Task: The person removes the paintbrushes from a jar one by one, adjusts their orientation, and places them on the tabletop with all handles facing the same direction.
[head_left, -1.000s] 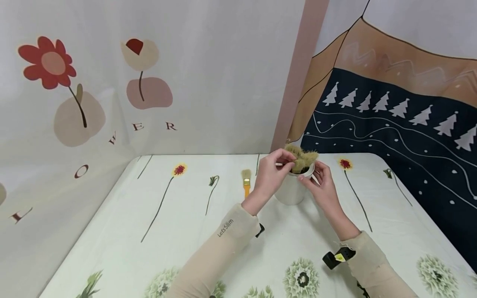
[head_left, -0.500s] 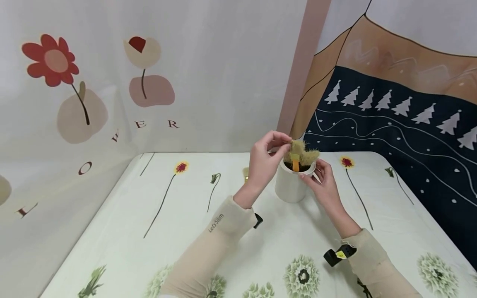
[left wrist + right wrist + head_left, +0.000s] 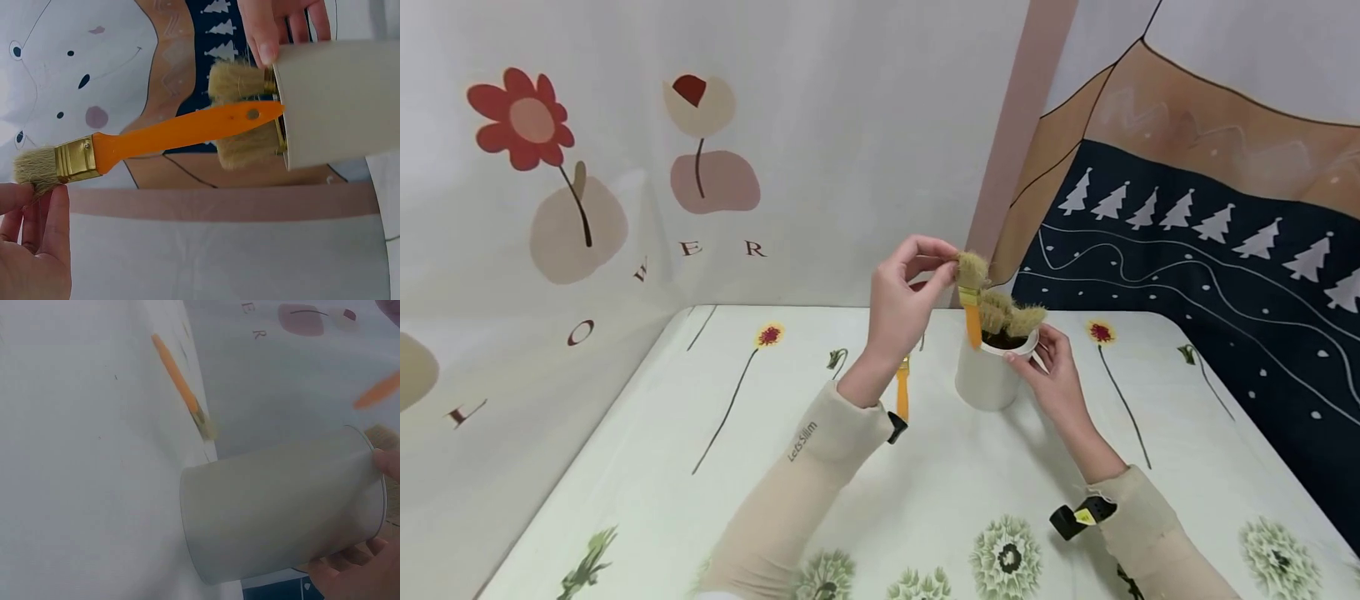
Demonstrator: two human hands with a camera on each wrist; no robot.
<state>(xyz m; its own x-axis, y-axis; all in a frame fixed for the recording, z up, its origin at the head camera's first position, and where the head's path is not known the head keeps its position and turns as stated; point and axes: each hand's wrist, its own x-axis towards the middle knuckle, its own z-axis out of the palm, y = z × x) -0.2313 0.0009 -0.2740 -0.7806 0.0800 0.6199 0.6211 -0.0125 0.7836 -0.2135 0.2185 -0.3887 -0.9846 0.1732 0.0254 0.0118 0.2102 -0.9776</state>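
Observation:
My left hand (image 3: 898,308) pinches a paintbrush (image 3: 175,132) by its pale bristles, and its orange handle points down. In the right wrist view, the end of that handle shows apart from the rim of a white cylindrical pot (image 3: 987,379). The pot stands upright on the table, and my right hand (image 3: 1054,375) grips it at the rim. Bristle heads of other paintbrushes (image 3: 247,147) stick up out of the pot; their handles are hidden inside. Another orange-handled paintbrush (image 3: 175,372) lies on the table left of the pot, partly behind my left wrist in the head view.
A pale cloth with printed flowers covers the table (image 3: 947,500). Close behind the pot hangs a white curtain (image 3: 835,125) with printed flowers and letters. A dark cloth with printed trees (image 3: 1187,258) hangs on the right. Each wrist wears a black device.
My left hand has drawn a paintbrush up out of the pot by its bristles and moved it leftward. My right hand stays at the pot's rim.

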